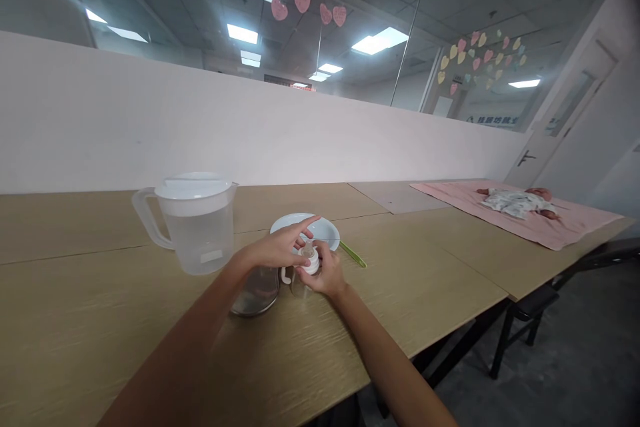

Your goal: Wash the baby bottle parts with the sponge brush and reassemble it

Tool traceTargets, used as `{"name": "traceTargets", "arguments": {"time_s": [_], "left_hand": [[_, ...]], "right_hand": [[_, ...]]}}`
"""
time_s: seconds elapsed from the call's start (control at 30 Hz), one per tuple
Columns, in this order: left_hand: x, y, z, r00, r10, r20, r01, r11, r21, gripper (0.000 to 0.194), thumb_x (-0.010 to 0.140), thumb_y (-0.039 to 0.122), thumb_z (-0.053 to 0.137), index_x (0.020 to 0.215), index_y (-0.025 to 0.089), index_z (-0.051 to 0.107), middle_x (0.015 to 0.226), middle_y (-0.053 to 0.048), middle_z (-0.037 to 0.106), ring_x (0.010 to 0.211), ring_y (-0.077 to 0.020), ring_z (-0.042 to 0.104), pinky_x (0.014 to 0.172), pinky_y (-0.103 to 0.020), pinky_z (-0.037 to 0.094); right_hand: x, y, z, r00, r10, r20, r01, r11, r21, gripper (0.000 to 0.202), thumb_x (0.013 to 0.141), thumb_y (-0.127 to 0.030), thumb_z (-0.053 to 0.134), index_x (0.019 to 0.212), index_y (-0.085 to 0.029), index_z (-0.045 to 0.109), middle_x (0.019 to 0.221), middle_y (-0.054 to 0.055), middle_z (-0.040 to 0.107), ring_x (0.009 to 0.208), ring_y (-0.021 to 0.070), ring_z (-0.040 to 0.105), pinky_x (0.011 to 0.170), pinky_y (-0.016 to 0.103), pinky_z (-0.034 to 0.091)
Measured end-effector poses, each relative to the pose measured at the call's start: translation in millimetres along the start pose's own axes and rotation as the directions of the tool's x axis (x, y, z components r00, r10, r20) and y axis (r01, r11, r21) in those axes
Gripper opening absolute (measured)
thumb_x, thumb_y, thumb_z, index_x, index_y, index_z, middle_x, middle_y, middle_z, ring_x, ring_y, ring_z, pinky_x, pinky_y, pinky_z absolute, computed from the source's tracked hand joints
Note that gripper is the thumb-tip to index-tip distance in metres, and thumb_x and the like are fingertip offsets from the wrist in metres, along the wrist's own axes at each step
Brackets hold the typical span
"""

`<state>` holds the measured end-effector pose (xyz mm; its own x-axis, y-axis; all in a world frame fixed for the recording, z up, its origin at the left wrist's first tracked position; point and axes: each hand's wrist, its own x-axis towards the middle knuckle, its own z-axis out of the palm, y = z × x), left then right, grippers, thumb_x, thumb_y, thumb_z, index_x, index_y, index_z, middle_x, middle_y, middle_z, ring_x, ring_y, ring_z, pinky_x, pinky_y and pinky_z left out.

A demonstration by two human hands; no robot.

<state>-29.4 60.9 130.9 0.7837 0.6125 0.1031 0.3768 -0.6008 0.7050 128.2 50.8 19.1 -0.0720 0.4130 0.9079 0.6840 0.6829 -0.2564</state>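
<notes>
A baby bottle (309, 262) with a clear teat, a white collar and a pale side handle is held over the table, its lower part clear. My right hand (327, 271) wraps round the collar from the right, fingers closed on it. From the left, my left hand (281, 247) closes thumb and fingers about the bottle's top, with the index finger stretched out past it. Just behind the hands lies a white bowl (283, 221). A rounded container with a shiny rim (256, 297) is partly hidden beneath my left wrist.
A lidded clear pitcher (200, 230) stands on the left of the wooden table (425, 280). Right of the bowl lies a slim green utensil (353, 254). Farther right, a baby doll (517, 203) rests on a pink cloth (460, 197). Behind is a low white wall (125, 120).
</notes>
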Motion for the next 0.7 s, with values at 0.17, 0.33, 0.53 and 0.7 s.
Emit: {"name": "traceTargets", "arguments": {"time_s": [0.17,0.33,0.53,0.7], "left_hand": [[1,-7,0.4,0.999,0.038,0.016,-0.038,0.999,0.000,0.084,0.068,0.030,0.062,0.140,0.030,0.019,0.122,-0.006,0.045,0.094,-0.0155,0.053,0.079,-0.028,0.046],[-3,-7,-4.1,1.000,0.022,0.017,-0.021,1.000,-0.022,0.075,0.071,0.035,0.061,0.137,0.028,0.028,0.133,-0.008,0.039,0.109,-0.0189,0.050,0.085,-0.029,0.044],[-14,-11,-29.2,0.988,-0.086,-0.127,0.102,0.987,0.126,0.057,0.075,0.037,0.055,0.128,0.021,0.043,0.133,-0.009,0.045,0.115,-0.0233,0.048,0.090,-0.031,0.042],[-13,-37,-32.6,0.962,-0.166,-0.219,0.222,0.938,0.266,0.037,0.068,0.030,0.061,0.105,0.022,0.061,0.109,-0.006,0.064,0.105,-0.0268,0.054,0.087,-0.032,0.042]], "right_hand": [[-3,1,1,1.000,0.013,-0.007,-0.013,1.000,-0.003,0.042,0.071,-0.050,0.054,0.098,-0.020,0.043,0.073,0.004,0.062,0.058,0.0182,0.060,0.052,0.028,0.048],[-3,0,0,1.000,0.004,-0.006,-0.005,1.000,-0.015,0.040,0.074,-0.051,0.053,0.097,-0.020,0.043,0.072,0.004,0.062,0.058,0.0185,0.060,0.052,0.028,0.048],[-3,4,0,1.000,-0.011,0.024,0.012,0.999,-0.036,0.042,0.073,-0.054,0.054,0.095,-0.019,0.043,0.070,0.004,0.060,0.057,0.0184,0.059,0.052,0.028,0.047],[-4,5,1,1.000,0.005,-0.004,-0.005,0.999,-0.035,0.041,0.071,-0.054,0.055,0.090,-0.020,0.042,0.069,0.004,0.060,0.057,0.0190,0.059,0.051,0.028,0.047]]}}
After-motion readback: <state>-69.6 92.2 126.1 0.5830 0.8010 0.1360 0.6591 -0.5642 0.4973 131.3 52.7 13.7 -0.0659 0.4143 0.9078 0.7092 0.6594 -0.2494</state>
